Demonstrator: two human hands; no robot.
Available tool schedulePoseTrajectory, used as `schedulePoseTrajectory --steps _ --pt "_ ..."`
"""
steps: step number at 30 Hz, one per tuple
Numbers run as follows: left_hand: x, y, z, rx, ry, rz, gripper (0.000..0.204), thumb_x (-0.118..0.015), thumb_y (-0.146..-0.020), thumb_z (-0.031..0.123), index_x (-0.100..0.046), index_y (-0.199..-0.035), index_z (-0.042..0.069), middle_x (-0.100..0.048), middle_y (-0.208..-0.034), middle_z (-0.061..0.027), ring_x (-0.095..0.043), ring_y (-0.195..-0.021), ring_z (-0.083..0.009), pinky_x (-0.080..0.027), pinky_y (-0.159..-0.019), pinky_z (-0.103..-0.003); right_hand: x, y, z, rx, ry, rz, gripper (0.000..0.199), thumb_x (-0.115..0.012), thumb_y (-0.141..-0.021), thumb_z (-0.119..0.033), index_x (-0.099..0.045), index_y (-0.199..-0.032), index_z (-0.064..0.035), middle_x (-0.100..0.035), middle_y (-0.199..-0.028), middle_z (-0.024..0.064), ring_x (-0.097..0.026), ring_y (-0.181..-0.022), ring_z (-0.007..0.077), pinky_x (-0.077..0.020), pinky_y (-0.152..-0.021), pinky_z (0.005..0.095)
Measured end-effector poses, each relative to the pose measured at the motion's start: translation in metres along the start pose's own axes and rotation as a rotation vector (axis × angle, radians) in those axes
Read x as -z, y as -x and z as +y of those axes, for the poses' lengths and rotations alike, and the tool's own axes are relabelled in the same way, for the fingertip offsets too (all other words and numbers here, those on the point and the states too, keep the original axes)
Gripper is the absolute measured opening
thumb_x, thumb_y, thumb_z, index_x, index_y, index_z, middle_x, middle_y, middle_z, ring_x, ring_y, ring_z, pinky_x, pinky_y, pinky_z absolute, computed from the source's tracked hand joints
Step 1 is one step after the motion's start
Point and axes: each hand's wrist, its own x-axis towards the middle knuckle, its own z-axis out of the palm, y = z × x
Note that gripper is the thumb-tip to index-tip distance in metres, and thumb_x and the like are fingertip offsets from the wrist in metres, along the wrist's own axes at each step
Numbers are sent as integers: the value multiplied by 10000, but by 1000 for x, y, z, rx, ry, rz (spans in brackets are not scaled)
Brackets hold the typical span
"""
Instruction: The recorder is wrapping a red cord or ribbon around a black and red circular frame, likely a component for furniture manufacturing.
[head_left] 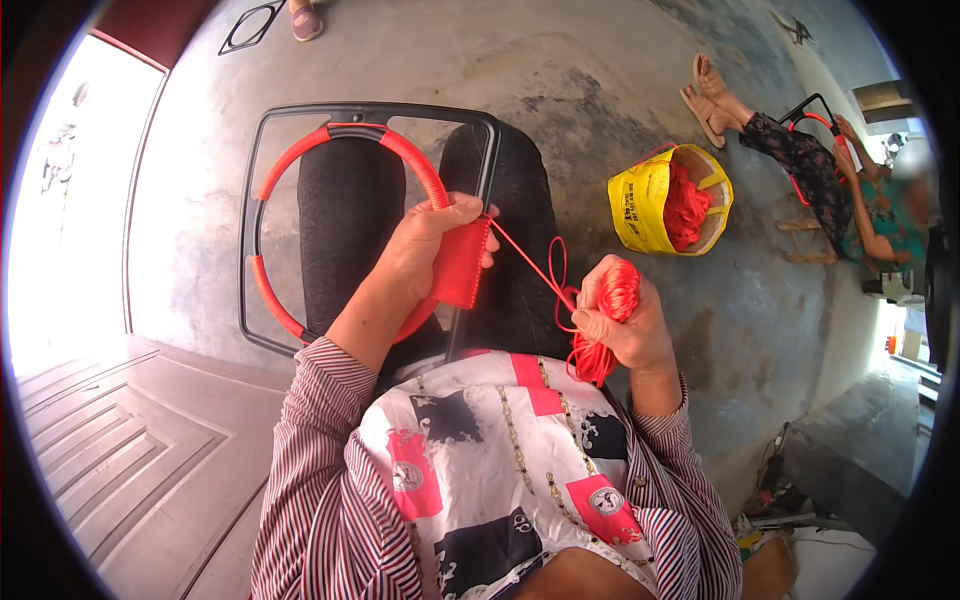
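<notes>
Across my lap lies a black frame [246, 235] with a round ring inside a squarish outline. Red cord wrapping [290, 160] covers much of the ring, while bare black stretches show at the top and left. My left hand [425, 245] is closed on the frame's right side, where a wide band of red cord [462, 265] is wound tightly. From that band a strand of red cord runs taut to my right hand [635, 325], which grips a bundle of red cord [619, 288]. Loose loops of it hang below the fist.
A yellow bag [640, 208] filled with red cord [686, 205] stands on the concrete floor to the right. Beyond it, a seated person [840, 190] holds a similar frame with red wrapping. A grey panelled door [120, 450] is at lower left. Another frame [252, 27] lies at the far left.
</notes>
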Motion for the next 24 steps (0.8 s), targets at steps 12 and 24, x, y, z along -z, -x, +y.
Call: schedulePoseTrajectory --steps 12,24 --pt "9 6 9 5 2 -59 95 -605 -888 137 -554 -877 57 -650 -748 -175 -649 -597 -262 -550 -581 -343 18 -39 -6 40 556 -303 333 -682 -746 -92 -595 -1052 7 -608 -1008 71 -604 -914 181 -480 -809 335" --pt "-12 3 -8 -4 66 -92 70 -603 -888 60 -561 -939 38 -649 -761 -159 -671 -618 -266 -574 -552 -380 -37 -122 2 193 -298 -33 838 -610 -728 41 -267 -1484 -79 -618 -1131 143 -626 -996 231 -498 -912 376"
